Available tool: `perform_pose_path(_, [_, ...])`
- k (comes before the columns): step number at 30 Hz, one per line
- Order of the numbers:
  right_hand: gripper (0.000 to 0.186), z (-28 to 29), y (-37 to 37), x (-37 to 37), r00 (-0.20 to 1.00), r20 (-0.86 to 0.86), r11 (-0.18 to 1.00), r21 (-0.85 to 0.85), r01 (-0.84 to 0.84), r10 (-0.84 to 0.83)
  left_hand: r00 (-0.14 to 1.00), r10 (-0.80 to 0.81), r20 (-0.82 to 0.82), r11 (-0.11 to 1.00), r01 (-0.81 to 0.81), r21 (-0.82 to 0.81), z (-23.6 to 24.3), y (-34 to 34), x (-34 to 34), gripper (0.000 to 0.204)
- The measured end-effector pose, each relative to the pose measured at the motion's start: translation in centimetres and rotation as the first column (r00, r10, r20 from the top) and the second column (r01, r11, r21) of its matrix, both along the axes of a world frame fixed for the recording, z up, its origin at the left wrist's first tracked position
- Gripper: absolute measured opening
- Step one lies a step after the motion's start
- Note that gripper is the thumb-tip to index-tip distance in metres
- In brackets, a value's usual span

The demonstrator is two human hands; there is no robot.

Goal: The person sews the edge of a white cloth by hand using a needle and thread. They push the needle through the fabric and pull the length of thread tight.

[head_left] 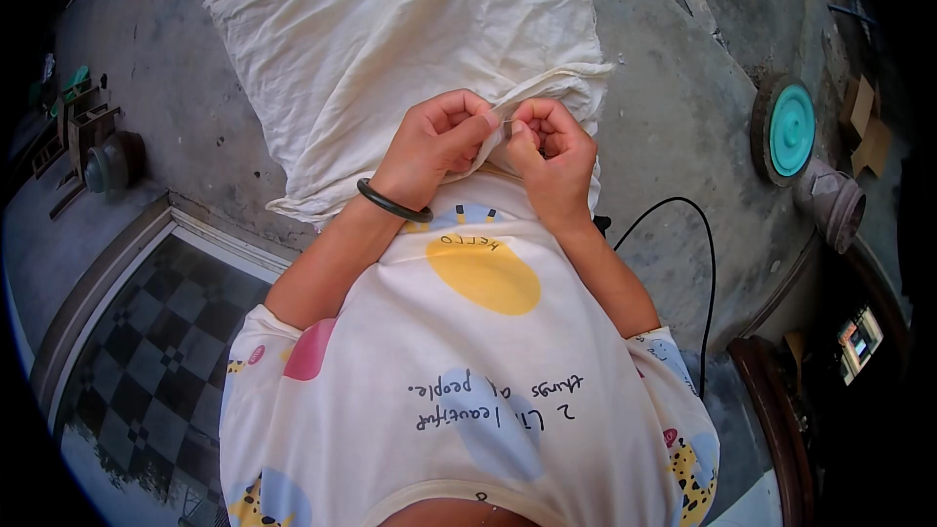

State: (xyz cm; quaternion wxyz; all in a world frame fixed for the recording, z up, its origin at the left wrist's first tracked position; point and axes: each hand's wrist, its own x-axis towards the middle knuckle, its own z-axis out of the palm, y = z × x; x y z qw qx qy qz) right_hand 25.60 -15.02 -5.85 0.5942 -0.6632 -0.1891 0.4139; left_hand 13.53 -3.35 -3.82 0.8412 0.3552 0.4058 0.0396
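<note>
A cream cloth [381, 49] with folded, bunched edges is spread over my lap and legs. My left hand [441, 141], with a dark bangle on the wrist, pinches the bunched edge of this cloth. Close beside it at the right, my right hand [544, 148] has thumb and forefinger pinched on a thin, needle-like object [509, 121], too small to make out clearly, at the cloth's fold. Below both hands is my white shirt [390, 332] with coloured printed shapes.
Concrete floor [664, 98] surrounds me. Right are a round turquoise lid [792, 127], a grey container [839, 203], cardboard [864, 132] and a looping black cable [711, 263]. Left are wooden stools [78, 137], a round pot [109, 164] and a framed chequered dark surface [166, 351].
</note>
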Motion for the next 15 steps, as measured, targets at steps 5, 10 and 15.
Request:
perform_pose_path(5, [0.006, 0.1, 0.0, 0.1, 0.999, 0.006, 0.998, 0.045, -0.041, 0.041, 1.0, -0.024, 0.007, 0.999, 0.024, 0.022, -0.4, 0.2, -0.2, 0.012])
perform_pose_path(10, [0.006, 0.2, 0.0, 0.1, 0.999, -0.046, 0.999, 0.038, -0.003, 0.004, 0.999, -0.025, 0.031, 1.0, 0.025, -0.005, -1.0, 0.3, -0.5, 0.017])
perform_pose_path(15, [0.006, 0.2, 0.0, 0.1, 0.999, -0.046, 0.999, 0.041, 0.002, 0.0, 0.997, -0.063, 0.039, 0.998, 0.063, -0.001, -1.1, 0.4, -0.8, 0.02])
